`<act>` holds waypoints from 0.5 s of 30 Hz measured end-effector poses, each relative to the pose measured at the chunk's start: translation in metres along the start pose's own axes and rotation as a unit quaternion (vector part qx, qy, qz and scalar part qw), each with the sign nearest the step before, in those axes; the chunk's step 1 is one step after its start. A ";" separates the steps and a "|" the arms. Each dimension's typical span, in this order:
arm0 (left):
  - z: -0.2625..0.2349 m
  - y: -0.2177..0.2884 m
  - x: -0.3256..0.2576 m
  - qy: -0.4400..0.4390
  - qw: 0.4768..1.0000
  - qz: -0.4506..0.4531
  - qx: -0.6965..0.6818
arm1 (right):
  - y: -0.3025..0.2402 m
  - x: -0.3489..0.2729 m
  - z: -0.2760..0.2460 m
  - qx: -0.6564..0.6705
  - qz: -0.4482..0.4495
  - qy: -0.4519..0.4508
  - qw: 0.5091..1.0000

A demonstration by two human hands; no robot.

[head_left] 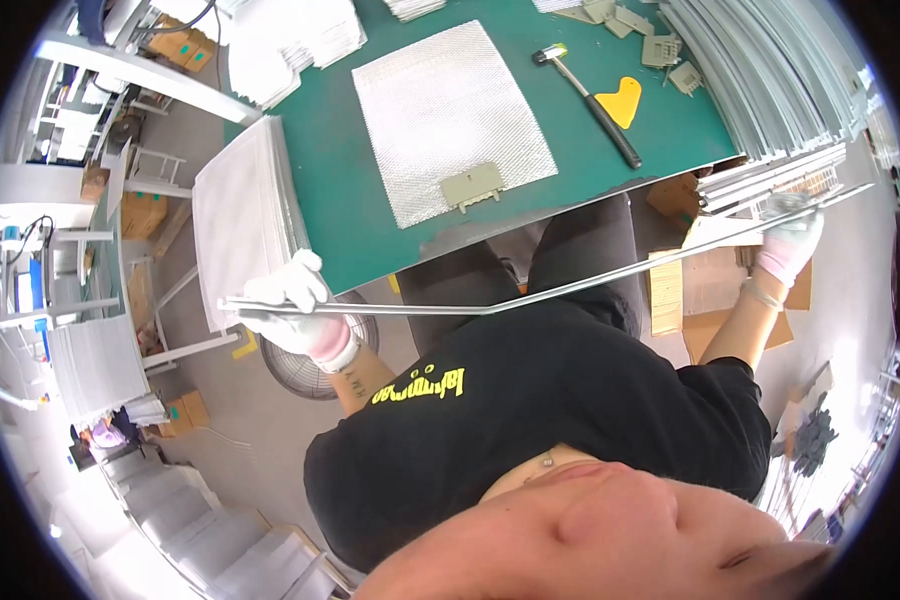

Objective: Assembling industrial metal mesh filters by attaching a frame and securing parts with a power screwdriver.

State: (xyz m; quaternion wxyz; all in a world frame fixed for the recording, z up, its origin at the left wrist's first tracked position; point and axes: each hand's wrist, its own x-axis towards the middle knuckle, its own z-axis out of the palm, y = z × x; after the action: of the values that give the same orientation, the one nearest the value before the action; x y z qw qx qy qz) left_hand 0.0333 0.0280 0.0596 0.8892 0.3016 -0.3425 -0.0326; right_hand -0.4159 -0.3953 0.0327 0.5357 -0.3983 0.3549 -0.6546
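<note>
1. Long, thin silver-grey metal strip [485, 311] spans the frame from lower left of centre to the right side, in front of the person's black T-shirt [570, 380]; it shows a bend near the middle, and I can't tell whether it is one piece or two.
2. The left hand [292, 297], in a white glove with a pink cuff, pinches the strip near its left end, beside a stack of white sheets [245, 210].
3. The right hand [793, 235], gloved alike, closes round the strip near its other end; its exact finger placement is unclear from here.
4. Upper centre, a green-topped worktable [325, 180] bears a white textured rectangular sheet [450, 110], with a flat beige piece [473, 187] on its lower part.
5. Right of that sheet lie a black-handled hammer [610, 128] and, just beside it, a flat yellow scraper [624, 100].
6. Long pale strips [770, 80] are piled at upper right, near scattered beige pieces [660, 50].
</note>
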 end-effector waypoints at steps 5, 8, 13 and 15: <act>0.008 -0.014 -0.014 -0.069 0.982 -0.144 0.100 | -0.050 -0.037 0.119 0.388 0.144 -0.311 0.855; 0.009 -0.023 -0.019 -0.140 0.955 -0.211 0.157 | -0.033 -0.062 0.203 0.234 0.207 -0.409 0.858; 0.018 -0.047 -0.035 0.003 0.919 -0.323 0.224 | 0.099 -0.066 0.300 0.352 0.245 -0.358 0.829; 0.008 -0.063 -0.047 -0.015 0.901 -0.253 0.353 | 0.147 -0.063 0.301 0.364 0.310 -0.311 0.821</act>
State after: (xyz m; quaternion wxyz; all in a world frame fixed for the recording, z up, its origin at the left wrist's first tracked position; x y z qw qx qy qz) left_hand 0.0019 -0.0152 0.0016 0.6812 0.6714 -0.2569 -0.1385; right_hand -0.0765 -0.3707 0.0226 0.8984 -0.2260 0.0098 -0.3765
